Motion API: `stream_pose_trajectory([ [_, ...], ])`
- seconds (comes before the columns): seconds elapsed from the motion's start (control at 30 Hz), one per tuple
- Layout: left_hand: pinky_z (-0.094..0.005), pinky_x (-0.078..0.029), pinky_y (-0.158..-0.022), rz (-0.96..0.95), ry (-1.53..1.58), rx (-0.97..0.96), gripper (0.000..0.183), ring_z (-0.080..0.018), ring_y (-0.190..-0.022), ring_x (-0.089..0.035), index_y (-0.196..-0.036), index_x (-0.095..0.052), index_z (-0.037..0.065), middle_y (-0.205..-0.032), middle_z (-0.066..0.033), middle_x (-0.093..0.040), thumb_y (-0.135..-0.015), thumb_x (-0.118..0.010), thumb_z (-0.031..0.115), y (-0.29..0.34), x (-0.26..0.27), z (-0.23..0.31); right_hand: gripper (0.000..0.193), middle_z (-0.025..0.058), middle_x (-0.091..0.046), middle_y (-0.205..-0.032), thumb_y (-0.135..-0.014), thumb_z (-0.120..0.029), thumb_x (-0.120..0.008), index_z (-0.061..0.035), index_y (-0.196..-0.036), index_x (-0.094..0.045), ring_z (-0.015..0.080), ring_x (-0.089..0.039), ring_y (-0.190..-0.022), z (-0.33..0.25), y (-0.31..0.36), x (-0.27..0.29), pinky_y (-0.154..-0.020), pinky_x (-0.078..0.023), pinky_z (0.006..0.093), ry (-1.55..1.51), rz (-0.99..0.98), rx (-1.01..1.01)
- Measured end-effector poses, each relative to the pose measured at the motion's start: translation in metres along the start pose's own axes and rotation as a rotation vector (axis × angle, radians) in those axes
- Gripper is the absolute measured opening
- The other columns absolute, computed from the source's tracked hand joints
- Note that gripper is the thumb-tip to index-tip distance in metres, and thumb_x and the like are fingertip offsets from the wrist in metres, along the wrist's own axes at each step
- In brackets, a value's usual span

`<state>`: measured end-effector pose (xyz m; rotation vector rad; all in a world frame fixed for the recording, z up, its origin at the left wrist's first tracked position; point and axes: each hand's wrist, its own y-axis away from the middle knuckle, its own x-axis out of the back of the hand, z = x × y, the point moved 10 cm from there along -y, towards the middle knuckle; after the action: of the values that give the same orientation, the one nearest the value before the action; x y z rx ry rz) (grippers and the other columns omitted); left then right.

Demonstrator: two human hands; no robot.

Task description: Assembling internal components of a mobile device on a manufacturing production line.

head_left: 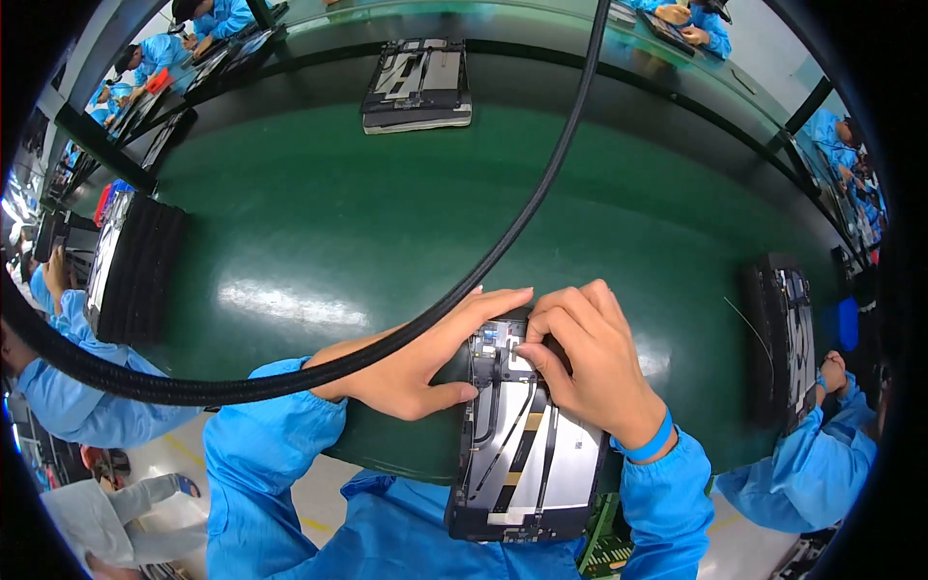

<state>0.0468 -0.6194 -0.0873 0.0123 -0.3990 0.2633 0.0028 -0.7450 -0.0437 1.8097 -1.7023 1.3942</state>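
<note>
An opened tablet (565, 454) lies at the near edge of the table, its silver battery area, dark flat cables and upper circuit board exposed. My left hand (425, 353) is against its upper left side, with the thumb at the left edge and the fingers stretched out toward the top edge. Over the upper part of the board, my right hand (590, 358) has thumb and index finger pinched together. Whatever is between those fingertips is too small or hidden to make out. A blue band circles my right wrist.
A thick black cable (503, 246) arcs across the view, passing in front of my left hand. Opened tablets are stacked at the far side (420, 87), the left (145, 271) and the right (788, 338) of the green table (619, 193). Co-workers in blue sit on both sides.
</note>
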Motion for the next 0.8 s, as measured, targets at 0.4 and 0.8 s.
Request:
stream_pose_trajectory([
  [0.4, -0.0613, -0.014, -0.138, 0.034, -0.103, -0.042, 0.111, -0.0479, -0.167, -0.025, -0.178, -0.021, 0.006, -0.18, -0.026, -0.026, -0.081, -0.074, -0.003, -0.008, -0.015, 0.01, 0.017, 0.004, -0.062, -0.088, -0.084, -0.009, -0.088, -0.0093, -0.092, -0.072, 0.0281, -0.055, -0.085, -0.001, 0.008, 0.01, -0.075, -0.047, 0.0412, 0.091, 0.078, 0.05],
  [0.8, -0.0598, -0.025, -0.133, 0.11, -0.138, -0.042, 0.11, -0.0533, -0.156, -0.036, -0.178, -0.027, 0.006, -0.17, -0.0281, -0.036, -0.075, -0.064, 0.0, -0.015, -0.018, 0.006, 0.013, 0.0016, -0.051, -0.066, -0.078, -0.014, -0.087, -0.0103, -0.077, -0.074, 0.023, -0.047, -0.079, 0.028, 0.014, 0.006, -0.074, -0.035, 0.0408, -0.227, -0.253, -0.155],
])
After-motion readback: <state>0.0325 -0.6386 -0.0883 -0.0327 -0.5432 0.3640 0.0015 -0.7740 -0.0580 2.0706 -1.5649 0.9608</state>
